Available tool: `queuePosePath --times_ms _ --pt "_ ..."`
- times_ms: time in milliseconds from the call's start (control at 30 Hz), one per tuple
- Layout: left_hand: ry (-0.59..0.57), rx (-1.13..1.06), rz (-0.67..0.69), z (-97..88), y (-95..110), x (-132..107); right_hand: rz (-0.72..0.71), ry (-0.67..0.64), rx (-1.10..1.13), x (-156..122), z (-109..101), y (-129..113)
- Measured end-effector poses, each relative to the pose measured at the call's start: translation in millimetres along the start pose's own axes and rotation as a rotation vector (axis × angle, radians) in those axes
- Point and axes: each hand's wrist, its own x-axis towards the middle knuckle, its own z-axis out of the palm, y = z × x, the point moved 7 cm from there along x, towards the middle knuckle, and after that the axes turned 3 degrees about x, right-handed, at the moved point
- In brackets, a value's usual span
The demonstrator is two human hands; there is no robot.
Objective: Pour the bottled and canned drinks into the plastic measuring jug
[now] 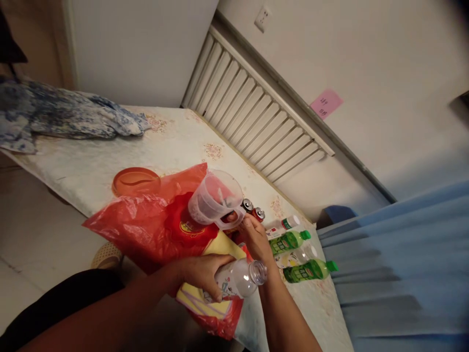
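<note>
My left hand (205,275) is wrapped round a clear empty plastic bottle (242,279) with no cap, held on its side above a yellow cloth (216,249). My right hand (256,239) grips the handle of a clear plastic measuring jug (215,198), which is tilted on its side over a red plastic bag (154,225). Two red cans (253,209) lie just beyond the jug. Several capped drink bottles lie beside my right hand, among them two green ones (291,240) (309,270).
A floral cloth covers the table (91,166). An orange lid (136,181) lies behind the red bag. Crumpled blue-patterned fabric (66,117) lies at the far end. A radiator (252,117) runs along the wall. A blue curtain (403,264) hangs at right.
</note>
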Motion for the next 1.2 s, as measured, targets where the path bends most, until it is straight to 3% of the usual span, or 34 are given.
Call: queuePosePath --times_ms 233,333,433,633,767,900,1033,1200 --pt "-0.003 0.031 -0.009 -3.8 1.1 -6.5 -0.044 -0.115 0.222 23.1 44.0 -5.9" --pt "0.002 0.005 -0.004 -6.5 1.1 -9.5 -0.086 -0.066 0.313 31.9 51.3 -17.2" --pt "0.000 -0.027 -0.006 -8.1 1.2 -12.0 -0.128 0.033 0.302 37.1 45.2 -33.6" --pt "-0.010 0.051 0.001 -6.8 6.0 -13.4 -0.218 0.106 0.328 24.3 14.4 -90.0" --pt "-0.004 0.164 -0.030 -8.2 10.6 -12.3 -0.282 0.177 0.291 0.1 -14.1 -135.7" --pt "0.013 0.144 -0.042 -10.4 12.3 -9.4 -0.327 0.288 0.286 -32.6 -51.2 -170.6" --pt "0.056 0.120 -0.010 -12.5 10.8 -4.0 -0.302 0.367 0.215 -68.1 -85.9 -188.2" --pt "0.111 0.105 0.021 -15.3 17.4 -0.1 -0.214 0.413 0.132 -108.9 -113.9 -187.3"
